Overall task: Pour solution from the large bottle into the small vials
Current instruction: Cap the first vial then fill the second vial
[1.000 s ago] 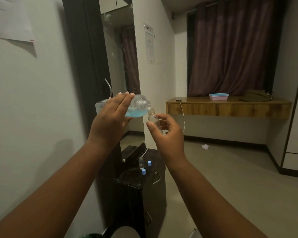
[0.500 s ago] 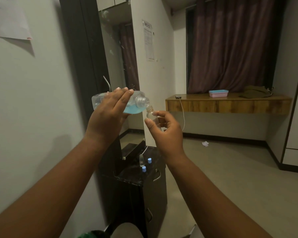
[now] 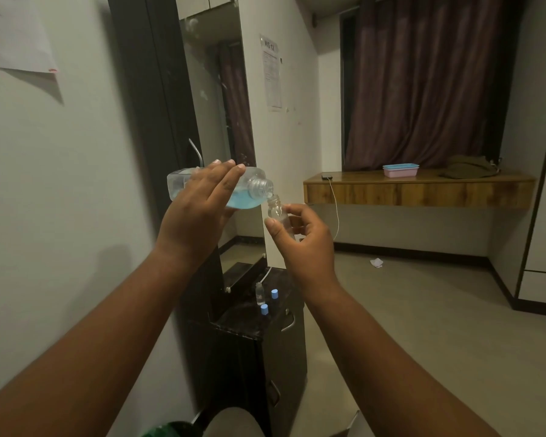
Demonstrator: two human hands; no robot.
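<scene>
My left hand (image 3: 199, 212) grips a large clear bottle (image 3: 249, 192) of blue solution, tipped nearly level with its open neck pointing right. The neck touches the mouth of a small clear vial (image 3: 276, 209), which my right hand (image 3: 303, 238) holds tilted just below it. Blue liquid lies along the bottle's lower side; I cannot tell whether any is flowing. Below, on a dark cabinet top (image 3: 237, 313), stands another small vial (image 3: 259, 293) with two blue caps (image 3: 275, 293) (image 3: 264, 309) beside it.
A wall and a tall mirror with a dark frame (image 3: 152, 121) rise close on the left. A wooden shelf (image 3: 416, 192) with a pink and blue box (image 3: 400, 170) and a phone on a cable runs along the far wall under curtains. Open floor lies to the right.
Both hands have shifted slightly with the bottle and vial, staying mouth to mouth. The bottle is tipped a little further, its neck now over the vial's opening.
</scene>
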